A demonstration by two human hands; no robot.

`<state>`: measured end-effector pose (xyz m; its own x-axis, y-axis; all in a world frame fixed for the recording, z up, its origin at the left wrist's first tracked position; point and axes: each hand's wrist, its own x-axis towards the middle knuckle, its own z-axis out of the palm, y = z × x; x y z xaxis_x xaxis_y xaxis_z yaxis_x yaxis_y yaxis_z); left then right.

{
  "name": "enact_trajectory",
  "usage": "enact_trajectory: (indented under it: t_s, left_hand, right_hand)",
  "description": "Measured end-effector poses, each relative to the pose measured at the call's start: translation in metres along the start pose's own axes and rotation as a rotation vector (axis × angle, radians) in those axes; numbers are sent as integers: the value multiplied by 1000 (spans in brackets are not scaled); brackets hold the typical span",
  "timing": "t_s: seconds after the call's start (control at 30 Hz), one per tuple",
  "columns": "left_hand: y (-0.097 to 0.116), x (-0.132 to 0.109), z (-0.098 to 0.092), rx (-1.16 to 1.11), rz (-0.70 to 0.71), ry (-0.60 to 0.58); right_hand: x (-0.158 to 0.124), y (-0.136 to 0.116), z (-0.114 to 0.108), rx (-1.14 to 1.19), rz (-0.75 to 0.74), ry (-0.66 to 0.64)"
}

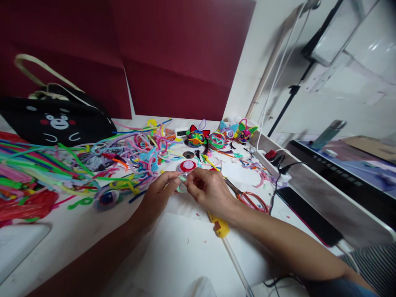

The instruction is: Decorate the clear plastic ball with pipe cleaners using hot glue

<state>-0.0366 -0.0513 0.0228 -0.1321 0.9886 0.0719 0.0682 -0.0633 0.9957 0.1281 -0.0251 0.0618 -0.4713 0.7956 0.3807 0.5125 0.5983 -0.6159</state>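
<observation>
Both hands meet over the white table, pinching a small, clear, plastic-looking round piece with pale green in it [182,188]. My left hand [161,189] grips its left edge between thumb and fingers. The fingers of my right hand [210,189] are bent closed at its right side and hide part of it. Just beyond the fingertips lies a red and lilac disc [187,166]. Beneath my right wrist is a yellow hot glue gun [220,227] with a clear glue stick [233,260] coming out of its back. Scissors with orange handles [255,201] lie beside that wrist.
Loose pipe cleaners [77,165] are heaped across the left side. A clear ball with dark blue inside [107,199] sits near them. Several decorated balls [216,140] stand at the back. A black phone [311,212] is plugged in at right; a black bag [58,123] stands at back left.
</observation>
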Motion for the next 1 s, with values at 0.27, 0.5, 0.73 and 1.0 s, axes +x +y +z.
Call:
enact_trajectory:
  t_s: [0.27, 0.5, 0.73, 1.0]
  left_hand:
    - [-4, 0, -1, 50, 28, 4]
    - [-2, 0, -2, 78, 38, 2]
    - [-5, 0, -3, 81, 47, -12]
    - [-6, 3, -1, 98, 80, 8]
  right_hand:
    - [0, 2, 1, 26, 25, 4]
    - [1, 1, 2, 31, 53, 10]
    - [1, -1, 1, 32, 81, 21]
    - [1, -5, 2, -16, 119, 28]
